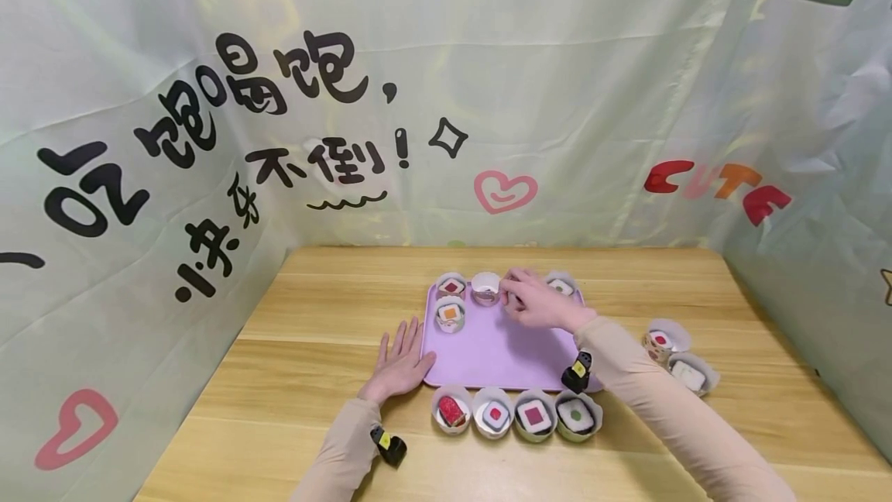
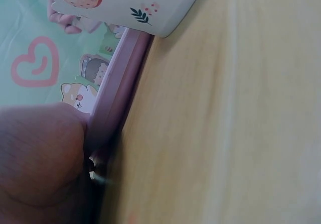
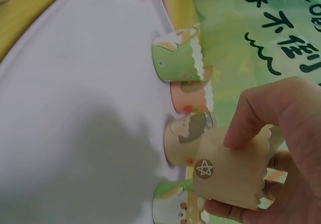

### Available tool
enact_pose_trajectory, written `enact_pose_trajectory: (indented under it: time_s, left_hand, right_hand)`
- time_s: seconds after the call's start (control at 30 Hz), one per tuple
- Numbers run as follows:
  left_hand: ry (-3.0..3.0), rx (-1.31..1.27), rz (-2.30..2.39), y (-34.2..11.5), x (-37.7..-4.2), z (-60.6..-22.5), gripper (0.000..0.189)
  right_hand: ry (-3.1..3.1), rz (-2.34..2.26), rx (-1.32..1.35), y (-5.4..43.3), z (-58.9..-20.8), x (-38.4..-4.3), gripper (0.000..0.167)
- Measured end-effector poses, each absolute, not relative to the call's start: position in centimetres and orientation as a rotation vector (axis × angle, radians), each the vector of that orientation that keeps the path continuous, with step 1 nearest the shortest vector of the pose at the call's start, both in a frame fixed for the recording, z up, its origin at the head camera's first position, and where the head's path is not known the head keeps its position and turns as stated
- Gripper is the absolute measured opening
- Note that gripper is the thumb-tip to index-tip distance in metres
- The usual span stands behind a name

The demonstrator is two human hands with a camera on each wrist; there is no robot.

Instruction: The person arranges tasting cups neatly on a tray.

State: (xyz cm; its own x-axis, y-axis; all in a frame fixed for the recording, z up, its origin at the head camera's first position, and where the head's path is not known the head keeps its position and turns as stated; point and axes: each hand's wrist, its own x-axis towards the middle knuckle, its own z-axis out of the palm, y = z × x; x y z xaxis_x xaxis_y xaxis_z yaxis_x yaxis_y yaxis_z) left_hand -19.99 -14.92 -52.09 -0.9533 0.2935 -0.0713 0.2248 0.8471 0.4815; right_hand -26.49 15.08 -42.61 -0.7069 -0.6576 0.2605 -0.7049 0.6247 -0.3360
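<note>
My right hand [image 1: 533, 300] pinches a tan paper baking cup [image 3: 230, 169], marked with a star, over the back of a lilac tray [image 1: 488, 355]. Fingers cover most of this cup in the head view. Beside it stands a brown cup [image 3: 183, 141]. At the tray's back left are a cup with a red-centred piece [image 1: 451, 286] and a cup with an orange-centred piece [image 1: 449, 316]. Another cup [image 1: 560, 283] sits at the back right, partly behind my hand. My left hand [image 1: 400, 362] lies with spread fingers on the table, thumb at the tray's left edge.
Several filled cups [image 1: 534, 415] line the wooden table [image 1: 313, 316] along the tray's front edge. Two more cups [image 1: 690, 373] stand to the right, beyond my right forearm. Printed fabric [image 1: 571, 115] walls the back and sides.
</note>
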Motion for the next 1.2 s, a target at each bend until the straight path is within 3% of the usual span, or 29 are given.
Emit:
enact_pose_trajectory:
  time_s: [1.2]
  left_hand:
    - [2.884, 0.371, 0.704, -14.9, -20.1, -52.2, 0.069]
  right_hand:
    - [-2.943, 0.452, 1.349, 11.0, -44.1, -25.8, 0.027]
